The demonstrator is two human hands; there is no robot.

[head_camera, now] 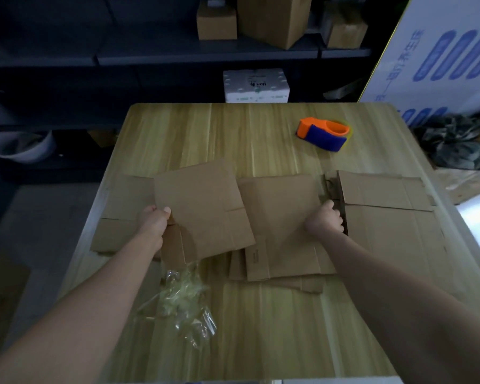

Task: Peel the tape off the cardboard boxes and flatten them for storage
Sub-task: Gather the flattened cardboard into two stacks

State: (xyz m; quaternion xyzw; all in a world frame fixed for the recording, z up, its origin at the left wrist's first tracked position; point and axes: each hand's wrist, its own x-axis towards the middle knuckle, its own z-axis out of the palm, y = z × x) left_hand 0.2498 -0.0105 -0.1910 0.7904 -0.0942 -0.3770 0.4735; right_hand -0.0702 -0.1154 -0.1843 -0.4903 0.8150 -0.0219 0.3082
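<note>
Dim light; shelf contents at the far side are only partly made out, and both forearms are cut off by the near frame edge

Table, wooden, one, filling the middle of the view

Flattened cardboard, four visible groups, counted left to right:
- left flat sheet, lying at the left table edge, its right part hidden under the raised piece
- raised flattened box, tilted, lifted off the table, held at its left edge
- middle flattened box, lying flat, further sheets stacked beneath it; how many cannot be told
- right flattened box, lying flat at the right table edge, its left edge raised beside the right hand

Left hand: closed on the left edge of the raised flattened box, thumb seen on top, fingers hidden behind the cardboard

Right hand: clenched at the seam between the middle and right boxes, fingers curled over a cardboard edge; which sheet is gripped cannot be told

Peeled tape, one crumpled clear wad, lying on the table nearer than the raised box

Tape dispenser, one, orange and blue, standing apart at the far right of the table

Beyond the table: white foam box, one, blurred print; three brown cartons seen on the dark shelf; one large white-and-blue printed carton at far right, cut off by the frame
</note>
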